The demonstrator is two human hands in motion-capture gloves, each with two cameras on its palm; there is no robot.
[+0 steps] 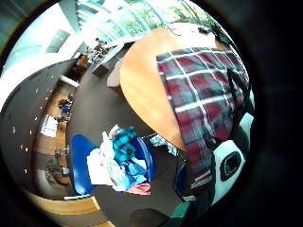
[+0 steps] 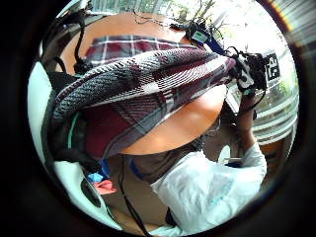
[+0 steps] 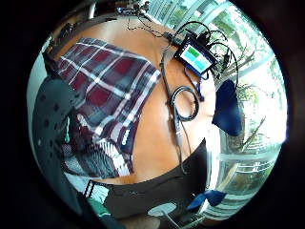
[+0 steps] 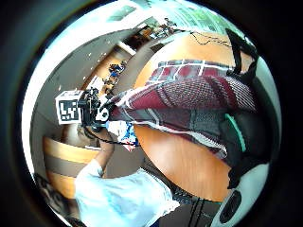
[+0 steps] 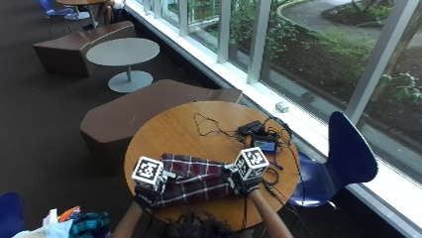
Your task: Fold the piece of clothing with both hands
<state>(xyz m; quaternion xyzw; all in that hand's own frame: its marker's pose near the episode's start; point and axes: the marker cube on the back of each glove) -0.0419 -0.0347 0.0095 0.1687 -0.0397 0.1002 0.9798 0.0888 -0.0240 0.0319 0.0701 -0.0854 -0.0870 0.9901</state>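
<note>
No legible text, label, brand, number or sign is shown on any surface; the lit screen of the small device (image 3: pixel 195 56) cannot be read.

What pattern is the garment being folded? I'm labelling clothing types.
Dark red plaid with grey and white stripes, on the garment; the outside view shows it best.

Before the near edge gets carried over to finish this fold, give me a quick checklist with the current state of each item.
1. Left hand grips a corner of the red and grey plaid garment: ok.
2. Right hand grips the opposite corner: ok.
3. Near edge lifted off the round wooden table: ok, the palm views show it raised.
4. Far part of the garment lies flat: ok.
5. Black cables beside the right hand lie apart from the cloth: ok, but close.
6. Edge taut between the hands: cannot tell.
</note>
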